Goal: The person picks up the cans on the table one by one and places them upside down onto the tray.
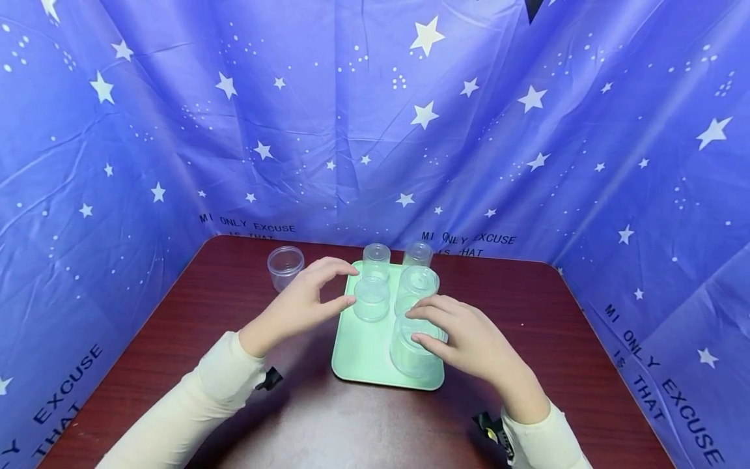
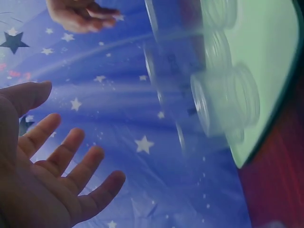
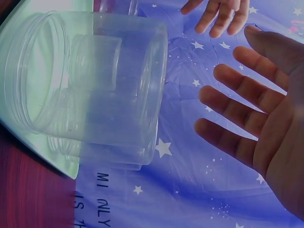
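Several clear plastic jars stand on a pale green tray (image 1: 360, 355). My left hand (image 1: 301, 299) hovers left of a short clear jar (image 1: 372, 303), fingers spread and apart from it in the left wrist view. Over the largest jar (image 1: 412, 359), at the tray's front right, my right hand (image 1: 471, 335) hangs with loose fingers and holds nothing. In the right wrist view that large jar (image 3: 109, 90) has its ringed rim against the tray. Behind it stands a medium jar (image 1: 418, 281), partly hidden by my right fingers in the head view.
Two narrow jars, one at the back left (image 1: 376, 259) and one at the back right (image 1: 418, 254), stand at the tray's far end. Another clear jar (image 1: 286, 268) is on the dark red table (image 1: 234, 280), left of the tray. Blue star-patterned cloth (image 1: 351, 130) surrounds the table.
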{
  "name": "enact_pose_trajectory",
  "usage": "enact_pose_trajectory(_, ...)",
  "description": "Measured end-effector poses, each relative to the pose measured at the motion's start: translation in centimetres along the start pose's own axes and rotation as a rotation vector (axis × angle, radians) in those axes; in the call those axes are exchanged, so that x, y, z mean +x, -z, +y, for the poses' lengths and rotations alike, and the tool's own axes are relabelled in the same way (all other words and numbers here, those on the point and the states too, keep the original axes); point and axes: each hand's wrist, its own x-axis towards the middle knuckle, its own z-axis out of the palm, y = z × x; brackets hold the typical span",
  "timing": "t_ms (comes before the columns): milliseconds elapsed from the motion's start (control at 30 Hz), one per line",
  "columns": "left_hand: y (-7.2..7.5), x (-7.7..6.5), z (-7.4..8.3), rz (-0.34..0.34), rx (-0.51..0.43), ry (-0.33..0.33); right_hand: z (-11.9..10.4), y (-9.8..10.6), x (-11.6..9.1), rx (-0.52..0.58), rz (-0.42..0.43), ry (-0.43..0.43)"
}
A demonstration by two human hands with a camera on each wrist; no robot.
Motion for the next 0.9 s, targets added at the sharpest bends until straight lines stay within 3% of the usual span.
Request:
enact_pose_trajectory(567,3.8,2.8,-4.4,-0.144,0.314,0.219,-0.2,0.1,-0.1,-0.031,0.026,0.034)
enact_pose_trajectory(767,4.8,3.9,-6.5,-0.185,0.371,0.269,-0.2,0.1,-0.2,-0.033,0.039,0.048)
enact_pose_trajectory(900,5.3,4.3,-7.8,-0.216,0.380,0.342,-0.2,0.1,-0.2,-0.034,0.025,0.045)
